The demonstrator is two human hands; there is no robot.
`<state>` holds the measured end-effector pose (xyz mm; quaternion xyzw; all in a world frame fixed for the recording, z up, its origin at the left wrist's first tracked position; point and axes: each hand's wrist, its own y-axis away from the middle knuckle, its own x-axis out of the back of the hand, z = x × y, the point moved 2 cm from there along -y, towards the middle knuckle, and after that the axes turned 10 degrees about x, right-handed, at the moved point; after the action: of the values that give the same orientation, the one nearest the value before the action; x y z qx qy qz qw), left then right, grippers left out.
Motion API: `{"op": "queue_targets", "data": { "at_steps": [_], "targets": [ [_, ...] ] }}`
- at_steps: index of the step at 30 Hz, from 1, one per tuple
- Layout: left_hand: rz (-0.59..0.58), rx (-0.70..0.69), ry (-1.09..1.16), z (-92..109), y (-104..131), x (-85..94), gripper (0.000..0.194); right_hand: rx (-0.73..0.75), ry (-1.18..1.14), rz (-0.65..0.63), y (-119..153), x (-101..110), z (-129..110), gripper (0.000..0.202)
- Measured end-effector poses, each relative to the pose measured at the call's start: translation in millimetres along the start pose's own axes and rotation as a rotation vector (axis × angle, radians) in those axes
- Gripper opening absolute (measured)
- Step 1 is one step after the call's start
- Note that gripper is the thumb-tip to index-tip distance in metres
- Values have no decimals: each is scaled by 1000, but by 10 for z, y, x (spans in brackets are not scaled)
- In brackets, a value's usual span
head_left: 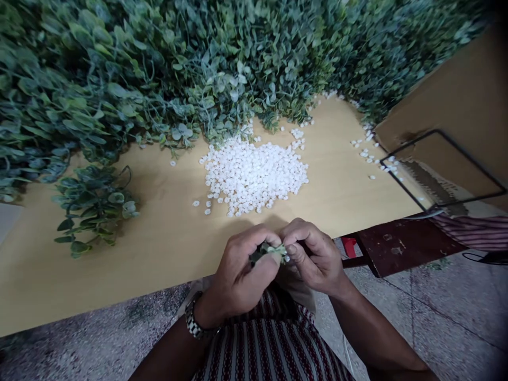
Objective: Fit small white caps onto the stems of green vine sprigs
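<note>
Close to my body, over the table's front edge, my left hand [248, 270] is closed around a small sprig of artificial leaves [273, 251]. Most of the sprig is hidden inside the fingers. The thumb and forefinger of my right hand [315, 256] are pinched at the sprig's right end, where a small white bit shows. Whether that bit is one of the white plastic rings cannot be made out. Just beyond my hands lies a heap of small white rings [254, 174]. A finished-looking bunch of artificial leaves [93, 206] rests on the table at the left.
A thick bank of artificial greenery [222, 58] covers the back of the tan table [166, 254]. At the right stand a cardboard box [456, 106] and a thin black wire frame [472, 164], with loose rings scattered beside them. A dark red stool [405, 246] is below the table.
</note>
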<state>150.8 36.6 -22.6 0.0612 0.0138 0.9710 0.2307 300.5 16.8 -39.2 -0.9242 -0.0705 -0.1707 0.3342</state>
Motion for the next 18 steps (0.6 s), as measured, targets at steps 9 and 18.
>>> {"op": "queue_targets", "data": {
  "at_steps": [9, 18],
  "targets": [
    [65, -50, 76, -67, -28, 0, 20, -21, 511, -87, -356, 350, 215, 12],
    [118, -98, 64, -36, -32, -8, 13, -342, 731, -197, -479, 249, 314, 5]
  ]
}}
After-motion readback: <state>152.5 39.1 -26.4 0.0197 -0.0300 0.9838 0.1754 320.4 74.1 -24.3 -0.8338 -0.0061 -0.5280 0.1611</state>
